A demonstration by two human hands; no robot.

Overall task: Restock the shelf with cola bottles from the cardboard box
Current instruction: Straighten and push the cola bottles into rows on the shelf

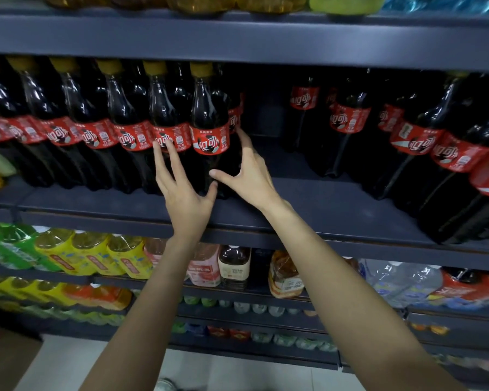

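I am watching from afar as a row of cola bottles is standing along the left of the dark shelf, red labels facing out, I judge for shoppers; the white characters are too blurred for me to read. My left hand is spreading straight fingers against the bottles beside the end bottle, while the right hand is bracketing its far side, fingers open, nothing clamped, probably squaring it into line. A gap is lying just right, more cola beyond. The cardboard box is not showing clearly.
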